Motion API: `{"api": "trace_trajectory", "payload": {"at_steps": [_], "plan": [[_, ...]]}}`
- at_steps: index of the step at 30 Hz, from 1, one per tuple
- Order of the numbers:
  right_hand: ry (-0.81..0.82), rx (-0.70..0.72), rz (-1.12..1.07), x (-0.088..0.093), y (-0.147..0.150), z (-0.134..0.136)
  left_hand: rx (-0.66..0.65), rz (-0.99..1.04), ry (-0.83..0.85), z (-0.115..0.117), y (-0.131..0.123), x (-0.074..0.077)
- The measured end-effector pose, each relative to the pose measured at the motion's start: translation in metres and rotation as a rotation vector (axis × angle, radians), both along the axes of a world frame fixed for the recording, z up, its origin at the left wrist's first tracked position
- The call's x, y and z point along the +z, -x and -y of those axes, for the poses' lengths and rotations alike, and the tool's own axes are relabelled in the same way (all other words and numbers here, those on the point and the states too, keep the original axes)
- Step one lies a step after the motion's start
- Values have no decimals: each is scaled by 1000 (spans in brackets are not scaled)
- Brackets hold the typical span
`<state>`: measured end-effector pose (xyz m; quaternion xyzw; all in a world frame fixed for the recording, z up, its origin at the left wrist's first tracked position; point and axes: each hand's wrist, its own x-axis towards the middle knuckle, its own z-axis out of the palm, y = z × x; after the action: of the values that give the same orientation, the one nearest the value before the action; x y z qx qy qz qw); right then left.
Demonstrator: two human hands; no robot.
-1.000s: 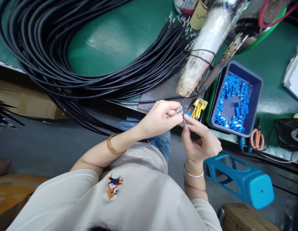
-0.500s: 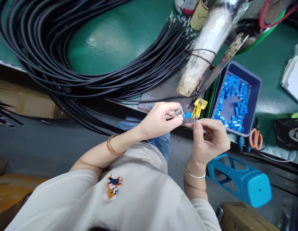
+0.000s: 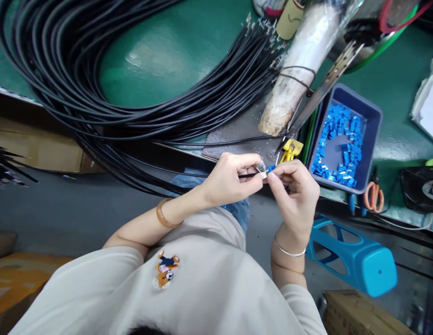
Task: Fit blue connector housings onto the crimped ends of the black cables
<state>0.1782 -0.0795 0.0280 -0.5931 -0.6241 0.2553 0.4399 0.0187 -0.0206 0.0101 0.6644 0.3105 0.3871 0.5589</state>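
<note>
My left hand (image 3: 230,177) is closed in a pinch round the end of a black cable (image 3: 247,175), with something whitish at its fingertips. Just beyond them sticks out a small blue connector (image 3: 271,168) at the cable's end. From the other side, the thumb and forefinger of my right hand (image 3: 295,188) pinch this connector and partly cover it. Behind my right fingers is a yellow clip-like tool (image 3: 292,150), under the lower end of a slanted metal bar (image 3: 316,95).
A large bundle of black cables (image 3: 188,118) curves over the green bench (image 3: 153,60). A whitish tube (image 3: 295,77) hangs above it. At right are a grey bin (image 3: 372,139) of blue connectors, orange-handled scissors (image 3: 373,197) and, lower, a blue stool (image 3: 377,270).
My right hand has moved left, from just apart to pinching the blue connector. My left hand keeps hold of the cable end in nearly the same place.
</note>
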Motion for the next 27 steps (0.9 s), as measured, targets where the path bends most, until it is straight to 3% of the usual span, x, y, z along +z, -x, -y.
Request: {"api": "trace_trajectory", "payload": {"at_steps": [4, 7, 12, 18, 27], "plan": [[-83, -173, -323, 4, -1, 3, 18, 20, -7, 2, 1, -1], [-97, -273, -219, 7, -3, 5, 12, 36, 71, 4, 2, -5], [139, -154, -151, -1, -2, 7, 13, 55, -39, 3, 5, -8], [129, -186, -228, -8, 2, 7, -8, 10, -212, 0, 9, -8], [119, -222, -249, -11, 3, 8, -3, -1, -232, 2, 7, -7]]}}
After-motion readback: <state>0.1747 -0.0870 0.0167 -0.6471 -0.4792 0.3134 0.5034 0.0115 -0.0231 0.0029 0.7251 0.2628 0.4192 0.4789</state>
